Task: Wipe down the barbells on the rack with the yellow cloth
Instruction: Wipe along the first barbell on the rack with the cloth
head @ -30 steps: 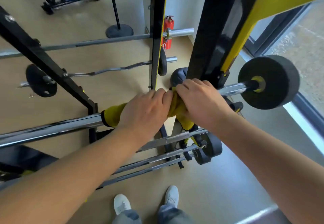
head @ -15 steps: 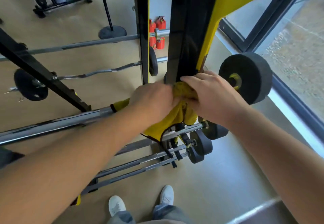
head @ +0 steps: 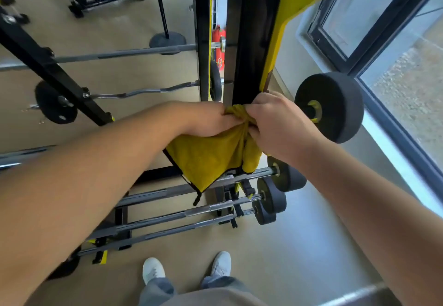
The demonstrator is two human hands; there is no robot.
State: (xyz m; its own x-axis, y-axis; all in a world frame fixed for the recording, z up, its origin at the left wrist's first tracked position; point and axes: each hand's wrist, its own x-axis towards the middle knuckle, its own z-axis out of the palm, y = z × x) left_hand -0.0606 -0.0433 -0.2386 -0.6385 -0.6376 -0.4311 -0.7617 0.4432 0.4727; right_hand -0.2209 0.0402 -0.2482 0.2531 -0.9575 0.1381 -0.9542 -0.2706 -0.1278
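Observation:
The yellow cloth (head: 211,159) with a dark edge hangs open below my two hands, bunched at the top. My left hand (head: 211,122) and my right hand (head: 275,123) both grip that bunched top, close against the black and yellow rack upright (head: 247,42). The barbell under my hands is mostly hidden; its chrome shaft (head: 21,155) shows at the far left and its black end plate (head: 333,106) at the right. Lower barbells (head: 167,190) lie on the rack below the cloth.
A curl bar (head: 143,92) and a straight bar (head: 124,54) rest on the rack's far side. A fan stand base (head: 167,39) and red fire extinguishers (head: 218,37) are behind. Window frames (head: 383,104) run along the right. My white shoes (head: 153,269) stand on the tan floor.
The cloth was wrapped round the bar under my left hand; now it has come off and hangs open below both hands. Both hands shifted right toward the upright.

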